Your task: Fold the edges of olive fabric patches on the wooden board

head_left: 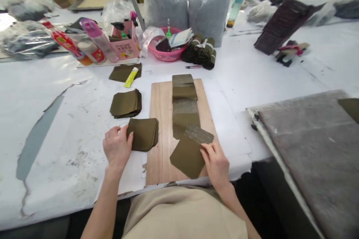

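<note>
From my end I have the loose olive piece (187, 158) askew over the near part of the wooden board (161, 119), its grey-streaked strip by the lowest of the overlapping pieces (185, 106) — and the right hand (215, 162) pinches it at its right side, fingertips close together. I see the left hand (117, 145) at the left edge of the near stack (143, 135), though I cannot tell whether it grips; beyond sit a second stack (125, 104) and a yellow tube (131, 77) on olive fabric (119, 72).
</note>
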Motion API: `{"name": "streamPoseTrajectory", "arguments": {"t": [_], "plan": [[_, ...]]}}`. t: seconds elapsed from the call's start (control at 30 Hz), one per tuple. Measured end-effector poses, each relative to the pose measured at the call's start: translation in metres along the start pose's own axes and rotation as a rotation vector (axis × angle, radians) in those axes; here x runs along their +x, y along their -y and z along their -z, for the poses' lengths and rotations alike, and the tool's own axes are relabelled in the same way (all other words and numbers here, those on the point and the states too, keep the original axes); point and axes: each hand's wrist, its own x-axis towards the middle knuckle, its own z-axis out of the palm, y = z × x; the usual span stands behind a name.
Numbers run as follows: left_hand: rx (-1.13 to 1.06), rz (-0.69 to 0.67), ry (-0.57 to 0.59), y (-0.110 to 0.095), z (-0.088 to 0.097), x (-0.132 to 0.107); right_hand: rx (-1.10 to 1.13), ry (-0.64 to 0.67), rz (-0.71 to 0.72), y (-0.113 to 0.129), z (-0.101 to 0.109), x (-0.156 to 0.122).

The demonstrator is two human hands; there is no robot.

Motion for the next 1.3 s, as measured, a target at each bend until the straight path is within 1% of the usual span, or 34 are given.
{"name": "streamPoseTrajectory", "arguments": {"t": [0.07, 0.13, 0.17, 0.23, 0.3, 0.37, 0.43, 0.5, 0.57, 0.63, 0.7, 0.8, 0.87, 0.93, 0.97, 1.0, 1.03, 1.07, 1.13, 1.17, 1.23, 1.3], "plan": [[-0.053, -0.061, -0.059, -0.008, 0.007, 0.002, -0.006, 0.002, 0.005, 0.003, -0.002, 0.005], [-0.197, -0.176, -0.05, -0.024, 0.013, 0.003, -0.014, 0.0, 0.007, 0.005, -0.004, 0.009], [-0.288, -0.259, -0.014, -0.035, 0.015, 0.002, -0.016, 0.001, 0.007, 0.007, -0.004, 0.011], [-0.452, -0.447, 0.097, -0.063, 0.017, -0.002, -0.023, 0.007, 0.005, 0.009, -0.003, 0.013], [-0.552, -0.659, 0.186, -0.093, 0.016, -0.009, -0.043, 0.02, 0.012, 0.012, 0.0, 0.015], [-0.567, -0.784, 0.202, -0.119, 0.015, -0.015, -0.069, 0.028, 0.034, 0.015, 0.003, 0.016], [-0.543, -0.905, 0.227, -0.138, 0.014, -0.018, -0.075, 0.032, 0.071, 0.017, 0.005, 0.016], [-0.521, -1.012, 0.262, -0.148, 0.014, -0.017, -0.05, 0.035, 0.105, 0.017, 0.003, 0.015], [-0.506, -1.077, 0.299, -0.153, 0.012, -0.011, -0.007, 0.027, 0.113, 0.014, 0.0, 0.013], [-0.496, -1.102, 0.352, -0.154, 0.01, -0.005, 0.031, 0.011, 0.096, 0.008, -0.003, 0.011], [-0.496, -1.092, 0.407, -0.154, 0.008, 0.002, 0.066, 0.009, 0.072, 0.002, -0.003, 0.009], [-0.557, -1.053, 0.495, -0.15, 0.006, 0.008, 0.204, 0.075, 0.015, -0.007, 0.001, 0.006], [-0.64, -0.999, 0.581, -0.147, 0.007, 0.009, 0.356, 0.144, -0.094, -0.01, 0.005, 0.004], [-0.707, -0.937, 0.676, -0.144, 0.007, 0.01, 0.497, 0.24, -0.239, -0.012, 0.01, 0.002], [-0.717, -0.915, 0.705, -0.143, 0.007, 0.01, 0.538, 0.29, -0.293, -0.012, 0.011, 0.002], [-0.707, -0.906, 0.711, -0.142, 0.007, 0.009, 0.548, 0.328, -0.323, -0.012, 0.013, 0.002], [-0.684, -0.906, 0.691, -0.142, 0.006, 0.008, 0.52, 0.343, -0.329, -0.011, 0.014, 0.002], [-0.654, -0.91, 0.651, -0.142, 0.005, 0.007, 0.458, 0.33, -0.315, -0.011, 0.014, 0.002], [-0.608, -0.908, 0.554, -0.143, 0.002, 0.006, 0.294, 0.263, -0.251, -0.01, 0.015, 0.002], [-0.596, -0.904, 0.525, -0.144, 0.001, 0.005, 0.228, 0.232, -0.22, -0.009, 0.015, 0.003], [-0.585, -0.893, 0.516, -0.145, 0.001, 0.004, 0.176, 0.204, -0.181, -0.008, 0.014, 0.003], [-0.601, -0.881, 0.551, -0.146, 0.002, 0.004, 0.204, 0.211, -0.189, -0.007, 0.013, 0.003]]}}
